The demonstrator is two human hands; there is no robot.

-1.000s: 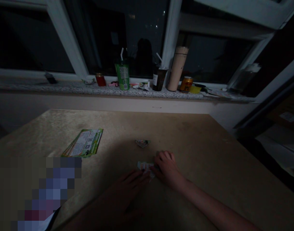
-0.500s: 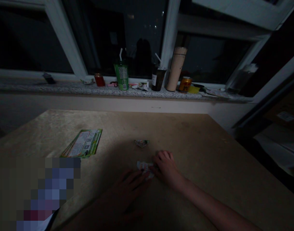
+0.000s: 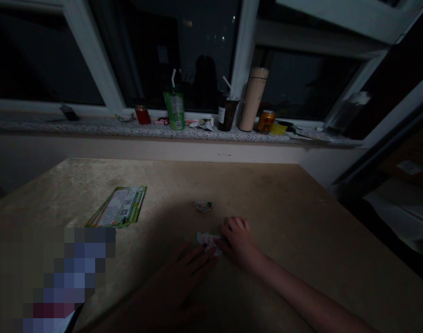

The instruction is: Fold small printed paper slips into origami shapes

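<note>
A small piece of folded printed paper (image 3: 205, 238) lies on the table between my two hands. My left hand (image 3: 186, 270), dim in shadow, reaches in from the lower left with its fingers stretched out and apart; the fingertips rest on the paper's near edge. At the paper's right end is my right hand (image 3: 239, 241), its fingers curled and its thumb pressed on the paper. Just beyond them lies a small folded paper triangle (image 3: 204, 206). To the left, a fanned stack of green printed leaflets (image 3: 126, 206) lies flat.
A blurred-out patch (image 3: 72, 273) covers the table's near left. On the granite windowsill (image 3: 197, 132) stand a green cup (image 3: 175, 108), a dark cup with a straw (image 3: 227, 113), a tall pink flask (image 3: 254, 99), an orange can (image 3: 266, 121) and a red jar (image 3: 142, 114).
My left fingers have shifted very slightly on the paper. Otherwise the hands, the paper triangle and the leaflets look the same.
</note>
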